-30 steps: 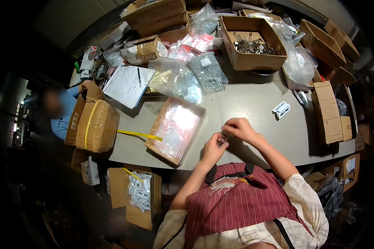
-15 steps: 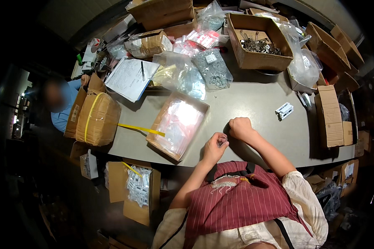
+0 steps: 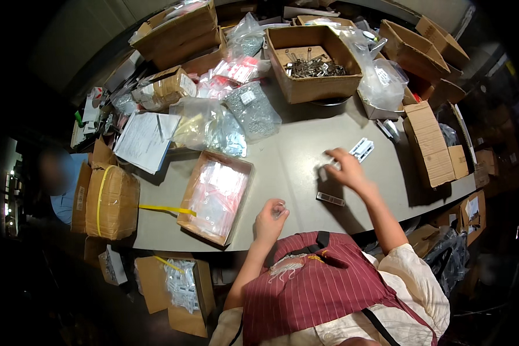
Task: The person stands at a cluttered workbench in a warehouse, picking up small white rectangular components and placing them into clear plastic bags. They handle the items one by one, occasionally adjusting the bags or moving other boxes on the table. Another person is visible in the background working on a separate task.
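Observation:
My left hand is closed, fingers curled round a small clear plastic piece whose exact kind I cannot make out. It hovers over the table's near side, right of a shallow carton of flat clear bags with red edges. My right hand is farther right, thumb and fingers apart; I see nothing firmly held in it. Just beyond its fingers lie white slotted parts with dark openings. A narrow grey bar-shaped part lies on the table below the right hand, in its shadow.
An open box of metal clips stands at the back. Clear bags of small hardware and papers lie left of it. A yellow-strapped carton stands at the left, near a person in blue. Cardboard boxes line the right.
My right hand has moved away from the left, toward the white parts, and its fingers have spread from a fist. The bar-shaped part now shows on the table. The whole view has shifted.

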A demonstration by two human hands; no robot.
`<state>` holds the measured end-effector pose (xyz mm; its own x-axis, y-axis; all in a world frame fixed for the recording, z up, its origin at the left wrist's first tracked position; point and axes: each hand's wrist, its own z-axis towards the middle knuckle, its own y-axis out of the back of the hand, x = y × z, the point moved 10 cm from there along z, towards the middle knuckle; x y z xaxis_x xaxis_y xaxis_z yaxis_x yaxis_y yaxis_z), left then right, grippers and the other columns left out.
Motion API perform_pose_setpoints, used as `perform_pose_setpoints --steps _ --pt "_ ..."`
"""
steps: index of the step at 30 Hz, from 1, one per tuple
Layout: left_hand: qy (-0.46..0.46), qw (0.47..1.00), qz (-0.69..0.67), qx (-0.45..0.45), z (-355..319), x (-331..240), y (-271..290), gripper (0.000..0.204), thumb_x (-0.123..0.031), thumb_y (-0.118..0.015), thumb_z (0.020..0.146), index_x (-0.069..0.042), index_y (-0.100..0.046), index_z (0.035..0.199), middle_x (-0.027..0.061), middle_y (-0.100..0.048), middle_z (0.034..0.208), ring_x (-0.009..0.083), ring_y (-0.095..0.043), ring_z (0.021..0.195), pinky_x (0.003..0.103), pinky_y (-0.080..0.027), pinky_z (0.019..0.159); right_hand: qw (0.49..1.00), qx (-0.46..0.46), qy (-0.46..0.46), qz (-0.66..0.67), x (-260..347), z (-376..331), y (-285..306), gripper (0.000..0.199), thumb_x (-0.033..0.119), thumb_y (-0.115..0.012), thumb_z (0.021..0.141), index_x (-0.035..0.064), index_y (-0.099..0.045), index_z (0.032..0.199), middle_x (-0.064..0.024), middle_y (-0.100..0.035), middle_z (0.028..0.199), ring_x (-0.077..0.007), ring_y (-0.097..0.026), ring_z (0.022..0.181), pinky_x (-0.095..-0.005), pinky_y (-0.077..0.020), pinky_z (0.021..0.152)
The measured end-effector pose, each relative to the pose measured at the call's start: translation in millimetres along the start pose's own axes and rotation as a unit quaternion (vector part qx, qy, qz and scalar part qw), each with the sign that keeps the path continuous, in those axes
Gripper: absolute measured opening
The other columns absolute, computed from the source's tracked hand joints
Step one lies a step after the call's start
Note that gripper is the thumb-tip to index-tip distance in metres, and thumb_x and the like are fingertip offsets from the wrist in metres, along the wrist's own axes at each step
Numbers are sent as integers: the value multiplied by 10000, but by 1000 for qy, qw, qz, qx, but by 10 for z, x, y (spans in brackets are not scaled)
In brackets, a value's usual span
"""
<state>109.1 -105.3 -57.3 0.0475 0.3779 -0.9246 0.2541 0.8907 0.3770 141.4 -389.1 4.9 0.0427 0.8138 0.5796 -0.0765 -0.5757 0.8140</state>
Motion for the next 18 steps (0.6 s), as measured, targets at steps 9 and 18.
perform_pose_setpoints --steps 9,18 --pt "21 999 13 26 51 -41 -66 264 -173 -753 849 -88 -657 1080 62 -720 927 241 -703 914 349 -528 815 950 84 -45 -296 -1235 108 344 564 168 -783 703 73 -581 1221 -215 -632 1249 -392 -616 1144 -428 -518 917" --pt "-5 1000 -8 21 15 -63 -112 263 -139 -743 866 -55 -643 1094 83 -718 930 207 -701 910 330 -531 821 965 110 -230 57 -1156 -239 -164 694 637 -797 706 -21 -677 888 -181 -701 857 -280 -683 825 -377 -517 734"
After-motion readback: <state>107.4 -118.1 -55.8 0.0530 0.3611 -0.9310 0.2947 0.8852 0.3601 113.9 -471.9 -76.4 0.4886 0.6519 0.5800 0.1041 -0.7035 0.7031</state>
